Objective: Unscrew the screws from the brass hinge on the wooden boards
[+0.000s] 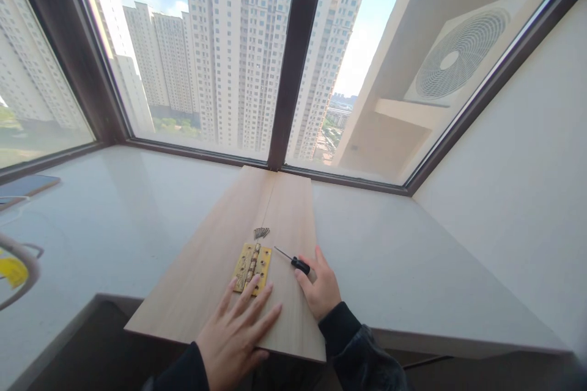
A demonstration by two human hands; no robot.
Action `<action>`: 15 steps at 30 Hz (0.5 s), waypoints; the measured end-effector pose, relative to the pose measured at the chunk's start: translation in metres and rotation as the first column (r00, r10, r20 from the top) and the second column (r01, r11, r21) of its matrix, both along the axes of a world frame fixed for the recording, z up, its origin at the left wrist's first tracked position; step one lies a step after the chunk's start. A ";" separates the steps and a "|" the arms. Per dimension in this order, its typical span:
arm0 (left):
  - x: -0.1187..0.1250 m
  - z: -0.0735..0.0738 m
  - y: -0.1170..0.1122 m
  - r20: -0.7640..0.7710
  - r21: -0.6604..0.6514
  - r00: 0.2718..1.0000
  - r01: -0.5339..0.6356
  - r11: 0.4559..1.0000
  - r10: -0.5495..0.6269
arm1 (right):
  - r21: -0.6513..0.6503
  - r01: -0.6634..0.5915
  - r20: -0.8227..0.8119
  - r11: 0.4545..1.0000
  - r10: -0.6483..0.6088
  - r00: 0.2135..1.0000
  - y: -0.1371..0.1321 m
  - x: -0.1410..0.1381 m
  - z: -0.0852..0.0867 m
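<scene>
My left hand [243, 324] lies flat with fingers spread on the pale wooden boards [215, 244]. Its fingertips touch the lower edge of a brass-coloured butt hinge [252, 267], which is opened flat over the seam where two boards meet. Just above the hinge, several small screws [262, 233] lie in a row. To the right, a small screwdriver [300, 265] with a black handle sits between the thumb and fingers of my right hand [318, 284]. Its thin shaft points left toward the hinge's upper corner. The screwdriver's back end is partly hidden by the hand.
The boards rest on a white windowsill [394, 263], reaching from the window frame [275, 153] to past its front edge. At the far left are a flat dark device [30, 186] and a blurred light-coloured loop with a yellow part [13, 270]. A white wall [513, 177] rises at right.
</scene>
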State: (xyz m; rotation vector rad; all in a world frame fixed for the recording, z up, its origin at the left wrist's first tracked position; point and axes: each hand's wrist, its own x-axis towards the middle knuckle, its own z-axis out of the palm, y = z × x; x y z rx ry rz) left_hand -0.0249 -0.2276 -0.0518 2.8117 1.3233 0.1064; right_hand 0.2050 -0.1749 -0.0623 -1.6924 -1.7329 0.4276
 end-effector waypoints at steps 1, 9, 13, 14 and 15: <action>-0.010 -0.001 -0.001 -0.008 0.046 1.000 -0.030 0.999 0.030 | -0.004 -0.011 -0.013 1.000 0.011 1.000 0.001 -0.011 0.001; -0.116 -0.018 0.003 0.053 0.328 0.996 -0.092 0.940 0.079 | -0.061 -0.152 -0.100 0.987 0.145 0.984 0.010 -0.099 0.012; -0.177 -0.025 0.019 0.083 0.420 0.996 -0.009 0.907 -0.029 | -0.070 -0.232 -0.142 0.970 0.220 0.965 0.018 -0.139 0.013; -0.193 -0.028 0.023 0.094 0.422 0.994 0.011 0.906 -0.056 | -0.068 -0.254 -0.154 0.965 0.242 0.958 0.021 -0.150 0.012; -0.209 -0.030 0.027 0.106 0.422 0.992 0.013 0.907 -0.063 | -0.066 -0.273 -0.166 0.960 0.259 0.951 0.024 -0.161 0.012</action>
